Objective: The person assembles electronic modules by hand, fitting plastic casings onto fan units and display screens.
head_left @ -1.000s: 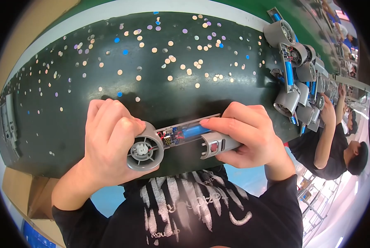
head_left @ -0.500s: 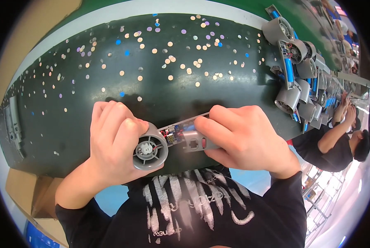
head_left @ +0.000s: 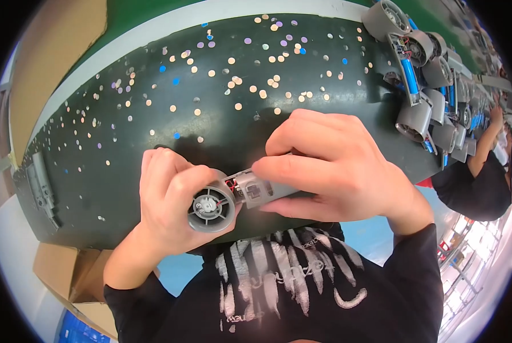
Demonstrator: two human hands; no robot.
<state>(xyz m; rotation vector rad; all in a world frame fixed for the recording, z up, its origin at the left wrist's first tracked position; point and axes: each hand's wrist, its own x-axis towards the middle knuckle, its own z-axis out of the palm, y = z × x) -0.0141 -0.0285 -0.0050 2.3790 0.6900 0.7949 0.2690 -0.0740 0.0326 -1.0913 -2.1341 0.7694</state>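
My left hand (head_left: 167, 197) is closed round a grey round fan housing (head_left: 211, 207), whose spokes and pale hub face me. Out of its side runs a narrow handle, where red wires (head_left: 231, 184) show in a short gap. Over that handle lies a grey handle cover (head_left: 262, 192) with a cross-shaped cutout, its end close to the housing. My right hand (head_left: 342, 166) grips this cover, the index finger along its upper edge and the thumb below. The far end of the handle is hidden by my right hand.
Several similar half-open grey fan units with blue cells (head_left: 413, 120) are heaped at the table's right end. Small coloured discs dot the dark table (head_left: 239, 131). A long grey part (head_left: 43, 188) lies at far left, above a cardboard box (head_left: 61, 266). Another person (head_left: 473, 188) sits at right.
The handle cover has moved left toward the fan housing, hiding the circuit board that showed before. My right hand has shifted its grip, with its fingers more spread.
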